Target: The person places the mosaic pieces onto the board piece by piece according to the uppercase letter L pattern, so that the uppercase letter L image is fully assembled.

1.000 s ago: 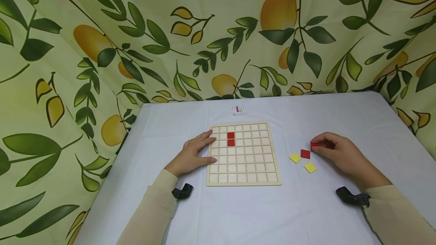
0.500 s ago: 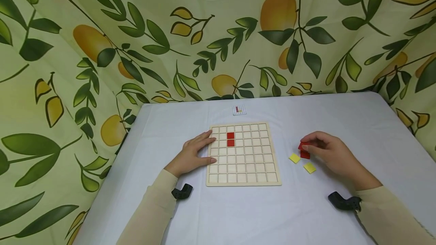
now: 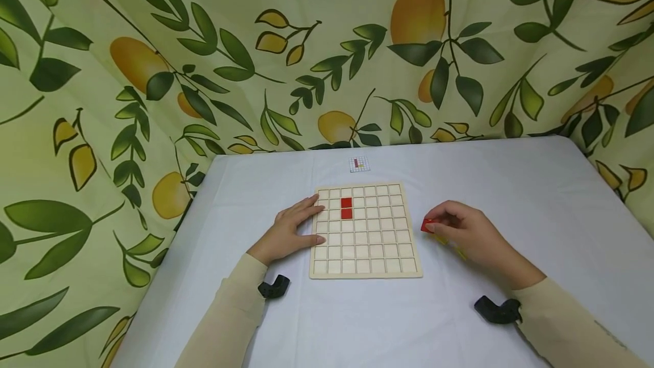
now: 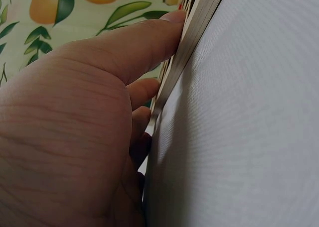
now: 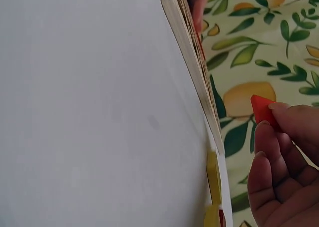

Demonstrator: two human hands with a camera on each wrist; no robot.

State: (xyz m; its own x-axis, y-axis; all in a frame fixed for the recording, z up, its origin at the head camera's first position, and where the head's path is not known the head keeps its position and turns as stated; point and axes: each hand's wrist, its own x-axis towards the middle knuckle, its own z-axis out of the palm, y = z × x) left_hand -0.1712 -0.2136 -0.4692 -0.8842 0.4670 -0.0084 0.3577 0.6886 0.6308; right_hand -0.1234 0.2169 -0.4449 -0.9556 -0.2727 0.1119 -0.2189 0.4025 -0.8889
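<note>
My right hand (image 3: 467, 230) pinches a red square tile (image 3: 427, 225) between thumb and fingers, just right of the wooden grid board (image 3: 375, 252). The right wrist view shows the tile held above the tabletop by the fingertips. My left hand (image 3: 290, 226) lies along the board's left side, its thumb and fingertips on the rim. Two red tiles, an upper one (image 3: 346, 203) and a lower one (image 3: 347, 214), sit in neighbouring cells of one column. Beneath the right hand are yellow tiles (image 5: 214, 177), and another red tile (image 5: 222, 218) peeks out beside them.
Behind the board lies a small printed grid card (image 3: 359, 164) with red and yellow marks. A white cloth (image 3: 255, 186) covers the table, and a fruit-patterned curtain (image 3: 286, 84) hangs behind it. Black wrist devices sit on the left cuff (image 3: 273, 287) and the right cuff (image 3: 497, 311).
My right hand has carried the red tile leftward from beyond the loose tiles toward the board, now covering most of them in the head view. The left hand has stayed put.
</note>
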